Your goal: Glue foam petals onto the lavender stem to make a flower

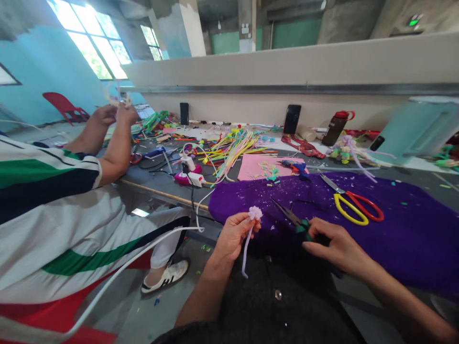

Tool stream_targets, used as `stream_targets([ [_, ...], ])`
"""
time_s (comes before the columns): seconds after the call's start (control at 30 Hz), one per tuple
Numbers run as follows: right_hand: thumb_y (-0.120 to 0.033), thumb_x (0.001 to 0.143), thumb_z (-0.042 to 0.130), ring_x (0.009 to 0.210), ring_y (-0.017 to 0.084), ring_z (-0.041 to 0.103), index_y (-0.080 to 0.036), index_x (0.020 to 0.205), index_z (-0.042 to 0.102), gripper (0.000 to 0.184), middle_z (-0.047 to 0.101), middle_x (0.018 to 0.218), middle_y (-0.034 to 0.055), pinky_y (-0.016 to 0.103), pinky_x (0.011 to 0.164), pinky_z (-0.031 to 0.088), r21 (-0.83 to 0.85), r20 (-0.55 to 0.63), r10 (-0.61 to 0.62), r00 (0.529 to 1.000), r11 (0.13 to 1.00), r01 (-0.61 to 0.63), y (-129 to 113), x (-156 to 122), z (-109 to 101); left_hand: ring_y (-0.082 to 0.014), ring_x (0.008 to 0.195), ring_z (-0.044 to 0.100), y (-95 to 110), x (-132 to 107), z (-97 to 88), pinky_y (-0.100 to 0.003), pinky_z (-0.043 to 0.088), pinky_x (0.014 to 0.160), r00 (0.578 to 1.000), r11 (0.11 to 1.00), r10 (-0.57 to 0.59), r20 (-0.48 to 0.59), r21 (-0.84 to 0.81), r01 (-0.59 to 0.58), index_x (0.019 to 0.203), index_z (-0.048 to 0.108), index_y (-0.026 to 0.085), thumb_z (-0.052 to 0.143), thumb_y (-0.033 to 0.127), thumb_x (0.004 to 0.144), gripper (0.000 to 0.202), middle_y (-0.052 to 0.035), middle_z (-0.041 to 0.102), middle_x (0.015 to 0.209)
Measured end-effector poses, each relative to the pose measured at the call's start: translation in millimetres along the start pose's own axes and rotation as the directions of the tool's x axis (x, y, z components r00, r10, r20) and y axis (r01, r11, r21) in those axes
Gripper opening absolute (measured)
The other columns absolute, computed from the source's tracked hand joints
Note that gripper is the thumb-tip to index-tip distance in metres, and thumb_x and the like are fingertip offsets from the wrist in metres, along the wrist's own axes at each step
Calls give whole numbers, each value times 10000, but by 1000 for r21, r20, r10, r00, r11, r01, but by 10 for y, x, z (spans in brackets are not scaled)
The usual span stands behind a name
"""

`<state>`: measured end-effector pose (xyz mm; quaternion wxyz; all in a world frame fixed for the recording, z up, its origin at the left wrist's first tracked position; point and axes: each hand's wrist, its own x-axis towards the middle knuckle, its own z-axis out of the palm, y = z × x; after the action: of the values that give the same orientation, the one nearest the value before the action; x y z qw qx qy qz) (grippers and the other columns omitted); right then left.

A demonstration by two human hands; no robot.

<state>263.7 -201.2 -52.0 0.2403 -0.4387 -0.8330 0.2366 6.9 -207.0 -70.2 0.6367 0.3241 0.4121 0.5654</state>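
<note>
My left hand (233,234) pinches a pale lilac pipe-cleaner flower (255,213) just under its fuzzy head, and the stem hangs down below my fingers. My right hand (332,243) is closed on the green handles of dark pliers (289,216), whose jaws lie pointing up-left on the purple cloth (405,224). Both hands rest at the near edge of that cloth, a hand's width apart.
Yellow-and-red scissors (353,205) lie on the cloth beyond my right hand. A blue glue gun (296,167), pink sheet (253,167) and a heap of coloured pipe cleaners (233,145) sit farther back. A person in a striped shirt (46,215) works at my left, hands (114,114) raised.
</note>
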Motion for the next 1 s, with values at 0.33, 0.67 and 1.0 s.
stream_targets([
  [0.33,-340,786,587,682,173,560,-167,733,578,181,574,799,57,279,621,412,-501,6,-93,996,861,84,95,391,-119,-105,473,512,163,121,433,-203,345,422,957,999,-30,288,-1,32,648,695,121,759,345,584,242,-46,619,555],
  [0.67,-345,809,587,884,166,566,-199,1170,489,401,561,1084,66,291,747,459,177,-189,-228,955,949,262,-134,250,-282,-103,476,520,107,132,554,-195,341,444,927,994,-75,368,107,38,665,705,120,731,365,618,251,-50,629,551],
  [1.0,-298,780,639,908,177,564,-197,1161,525,410,569,1072,79,300,743,483,279,-288,-322,902,872,401,-296,283,-100,-71,442,451,-12,151,546,-192,294,440,929,990,-63,364,144,11,654,681,122,698,335,661,214,-15,590,537],
])
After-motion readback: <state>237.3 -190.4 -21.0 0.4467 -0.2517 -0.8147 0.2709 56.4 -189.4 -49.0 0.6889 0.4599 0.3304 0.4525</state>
